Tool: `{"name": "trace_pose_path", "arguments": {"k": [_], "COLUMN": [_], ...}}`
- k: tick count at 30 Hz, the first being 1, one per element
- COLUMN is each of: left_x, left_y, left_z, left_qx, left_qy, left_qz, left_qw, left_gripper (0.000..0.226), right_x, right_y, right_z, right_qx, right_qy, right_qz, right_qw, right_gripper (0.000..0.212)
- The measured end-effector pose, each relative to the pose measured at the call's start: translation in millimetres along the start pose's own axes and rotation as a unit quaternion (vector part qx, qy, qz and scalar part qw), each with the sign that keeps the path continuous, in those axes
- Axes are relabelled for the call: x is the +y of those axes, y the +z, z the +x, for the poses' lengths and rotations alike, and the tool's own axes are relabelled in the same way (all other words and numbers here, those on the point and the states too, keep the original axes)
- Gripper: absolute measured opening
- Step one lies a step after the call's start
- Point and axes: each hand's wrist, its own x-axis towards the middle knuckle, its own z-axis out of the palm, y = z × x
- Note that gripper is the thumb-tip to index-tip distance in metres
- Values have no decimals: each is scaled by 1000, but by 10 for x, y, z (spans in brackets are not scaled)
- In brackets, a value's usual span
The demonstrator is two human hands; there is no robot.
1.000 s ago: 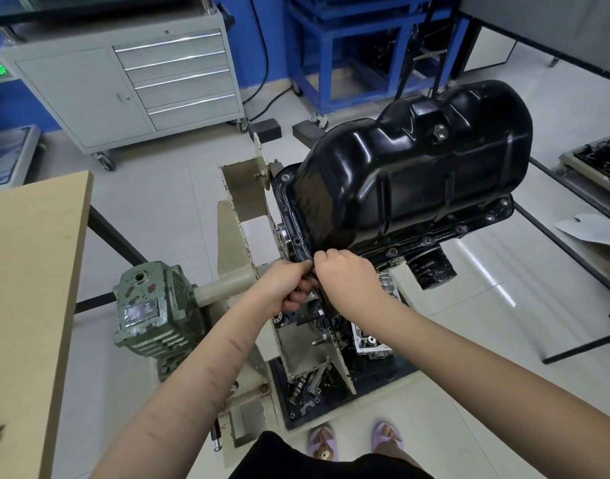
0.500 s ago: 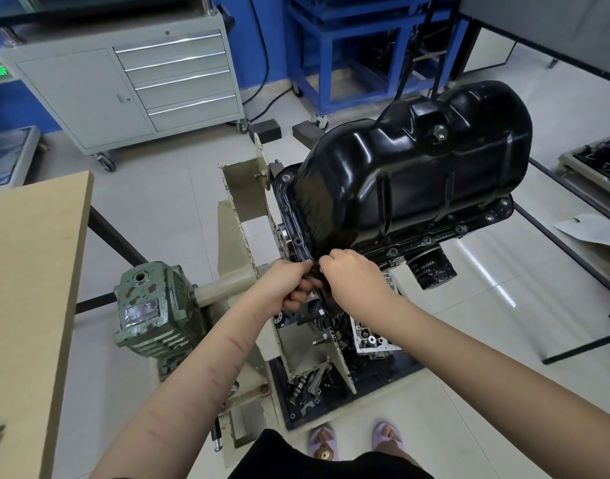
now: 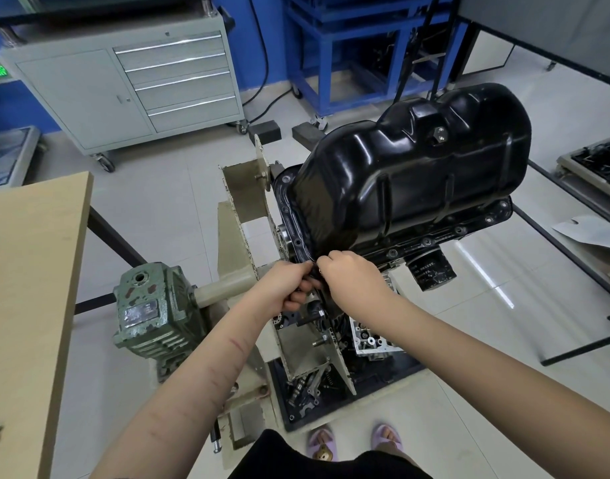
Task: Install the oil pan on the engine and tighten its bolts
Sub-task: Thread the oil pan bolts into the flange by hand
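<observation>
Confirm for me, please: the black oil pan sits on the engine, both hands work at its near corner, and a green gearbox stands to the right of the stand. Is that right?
Not quite: the head view shows the green gearbox on the left of the stand, not the right. The rest holds: the black oil pan sits on the engine, and the left hand and right hand work at its near corner.

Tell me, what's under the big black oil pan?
Under the oil pan sits the engine on its stand, with a black oil filter hanging below the flange. Both hands cover the near corner, so that spot is hidden.
</observation>
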Motion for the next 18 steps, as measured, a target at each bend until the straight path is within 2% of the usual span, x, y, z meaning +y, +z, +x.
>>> {"name": "trace_pose_path", "arguments": {"k": [18], "left_x": [-8], "left_y": [-8], "left_z": [6], "left_qx": [-2], "left_qy": [4], "left_qz": [-6], "left_qw": [1000], "left_gripper": [42], "right_x": [-56], "right_y": [-4], "right_z": [-23], "right_qx": [-7], "right_qy": [-7], "right_qz": [-5], "right_qw": [1000], "right_gripper": [25]}}
